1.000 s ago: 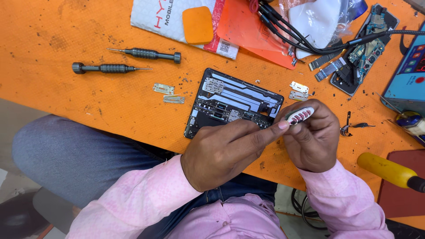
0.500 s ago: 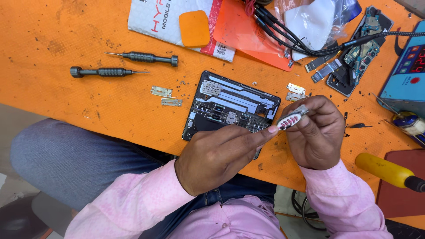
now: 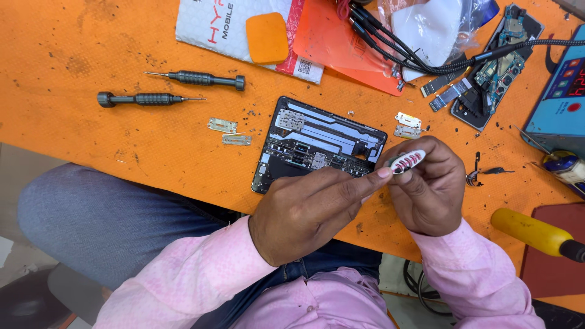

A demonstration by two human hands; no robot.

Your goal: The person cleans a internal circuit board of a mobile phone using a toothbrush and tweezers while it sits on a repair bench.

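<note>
My right hand (image 3: pixel 426 192) holds a small white oval case with red marks (image 3: pixel 407 161) just above the near edge of the orange table. The index fingertip of my left hand (image 3: pixel 311 210) touches the case's left end. Behind both hands lies an opened black phone (image 3: pixel 317 143), its inner boards and shields showing. Two small metal plates (image 3: pixel 407 125) lie by the phone's right end, and two more (image 3: pixel 228 131) lie to its left.
Two dark screwdrivers (image 3: pixel 149 99) (image 3: pixel 198 78) lie at the left. Far side: a white packet with an orange pad (image 3: pixel 266 38), black cables (image 3: pixel 390 42), a second opened phone (image 3: pixel 499 67). At the right: a blue meter box (image 3: pixel 563 97), tweezers (image 3: pixel 484 172), a yellow-handled tool (image 3: pixel 536 234).
Both hands have stayed together over the table edge. The white case has turned slightly in my right hand while my left fingertip keeps touching it.
</note>
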